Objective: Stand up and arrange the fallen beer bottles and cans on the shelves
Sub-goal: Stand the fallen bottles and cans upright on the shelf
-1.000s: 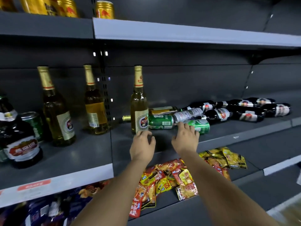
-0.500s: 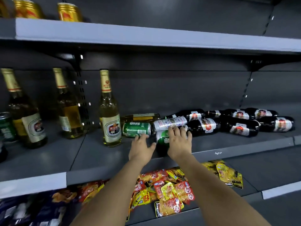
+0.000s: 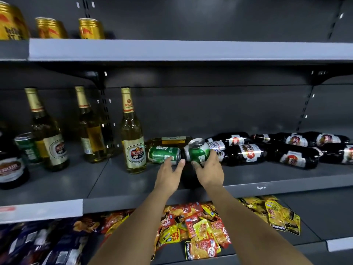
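Right hand (image 3: 210,170) grips green can (image 3: 198,153), tilted, lifted off middle shelf (image 3: 133,190). Left hand (image 3: 169,175) open, fingers touching a second green can (image 3: 164,154) lying sideways. Dark bottles (image 3: 267,150) lie just behind; upright bottle (image 3: 132,138) stands left.

gold can (image 3: 11,22) cut by left edge | dark bottle (image 3: 342,153) cut right | snack bags (image 3: 38,243) blurred
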The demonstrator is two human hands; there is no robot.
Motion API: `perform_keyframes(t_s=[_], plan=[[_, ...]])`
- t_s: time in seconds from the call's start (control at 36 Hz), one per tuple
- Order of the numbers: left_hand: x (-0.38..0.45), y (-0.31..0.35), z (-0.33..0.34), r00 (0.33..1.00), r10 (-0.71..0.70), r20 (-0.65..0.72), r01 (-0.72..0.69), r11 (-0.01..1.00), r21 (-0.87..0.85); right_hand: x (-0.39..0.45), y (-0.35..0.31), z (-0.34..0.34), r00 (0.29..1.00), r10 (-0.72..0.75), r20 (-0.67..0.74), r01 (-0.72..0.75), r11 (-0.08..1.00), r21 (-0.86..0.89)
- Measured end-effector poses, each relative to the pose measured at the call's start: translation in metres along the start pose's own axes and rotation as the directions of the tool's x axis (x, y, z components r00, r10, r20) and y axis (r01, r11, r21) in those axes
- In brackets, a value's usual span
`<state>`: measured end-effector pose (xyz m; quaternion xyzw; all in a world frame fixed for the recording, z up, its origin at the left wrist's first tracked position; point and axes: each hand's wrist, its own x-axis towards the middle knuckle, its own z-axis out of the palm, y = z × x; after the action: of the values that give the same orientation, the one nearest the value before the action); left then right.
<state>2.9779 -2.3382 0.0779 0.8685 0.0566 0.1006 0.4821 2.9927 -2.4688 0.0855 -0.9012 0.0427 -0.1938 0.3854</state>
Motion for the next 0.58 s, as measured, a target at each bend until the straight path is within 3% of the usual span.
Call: perform_keyframes(t_s=[0.14, 0.22, 0.33, 0.58], plan=[[0.002, -0.007, -0.007, 0.992, 0.060, -0.108, -0.027, 0.958, 0.285, 0.004, 0.005, 0.007, 0.988, 0.153, 0.018, -0.154, 0.971, 0.186], [0.008, -0.007, -0.009, 0.979, 0.140, -0.149, -0.057, 0.886, 0.460, 0.009, 0.008, 0.010, 0.989, 0.142, 0.032, -0.146, 0.975, 0.167], [0.019, -0.001, -0.006, 0.972, 0.192, -0.136, -0.086, 0.828, 0.554, 0.015, 0.010, 0.016, 0.993, 0.119, 0.029, -0.121, 0.983, 0.138], [0.049, 0.009, 0.003, 0.992, 0.124, 0.012, -0.091, 0.654, 0.751, 0.001, 0.013, 0.022, 0.949, 0.057, -0.311, -0.005, 0.986, 0.166]])
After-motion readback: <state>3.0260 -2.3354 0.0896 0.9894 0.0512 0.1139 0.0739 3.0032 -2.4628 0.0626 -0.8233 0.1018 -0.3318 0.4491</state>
